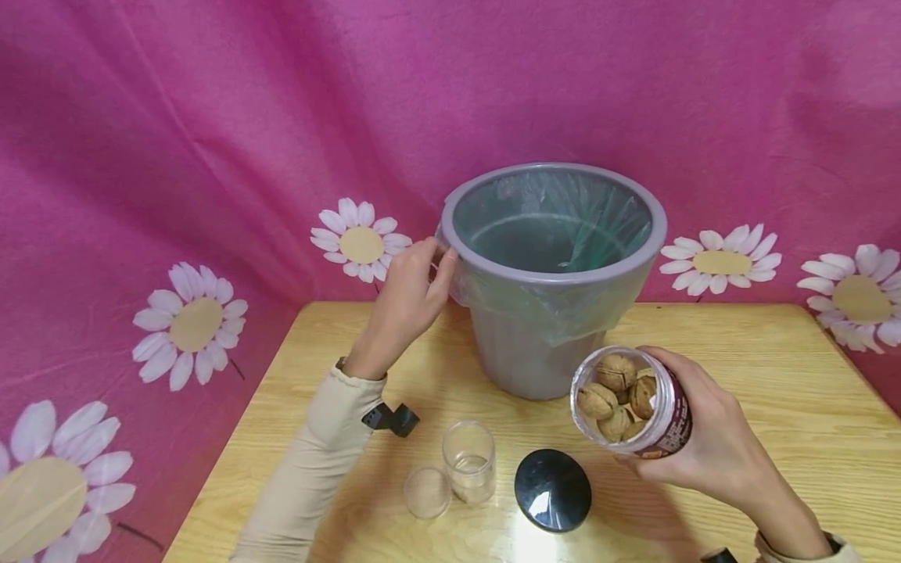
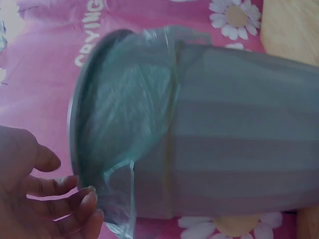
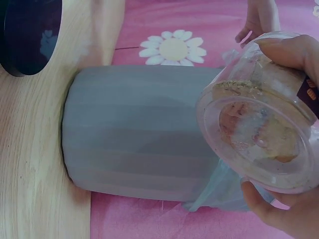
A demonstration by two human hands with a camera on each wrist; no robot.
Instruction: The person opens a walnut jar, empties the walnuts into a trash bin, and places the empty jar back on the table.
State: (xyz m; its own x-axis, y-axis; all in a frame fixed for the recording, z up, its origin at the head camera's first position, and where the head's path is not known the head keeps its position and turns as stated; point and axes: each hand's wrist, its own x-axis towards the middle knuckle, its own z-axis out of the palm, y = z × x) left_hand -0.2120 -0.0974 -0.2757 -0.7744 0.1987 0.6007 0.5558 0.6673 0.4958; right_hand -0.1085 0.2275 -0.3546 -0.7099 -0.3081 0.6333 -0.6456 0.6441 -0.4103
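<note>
My right hand [image 1: 718, 438] grips a clear plastic jar [image 1: 679, 422] with a dark label. Its mouth is uncovered and tilted, showing several walnuts [image 1: 615, 372] inside. From the right wrist camera, the jar's clear base [image 3: 259, 137] faces me, with fingers wrapped about its side. My left hand [image 1: 408, 293] is at the left rim of a grey bin [image 1: 521, 352]. In the left wrist view its fingers [image 2: 65, 204] are loosely bent beside the rim and the thin green bag [image 2: 127, 109] lining it; whether they touch is hard to tell.
On the wooden table [image 1: 760, 375] in front of the bin stand a small clear container [image 1: 470, 469], a clear round lid [image 1: 427, 493] and a glossy black lid [image 1: 553, 490]. A pink flowered cloth [image 1: 281, 117] hangs behind the bin.
</note>
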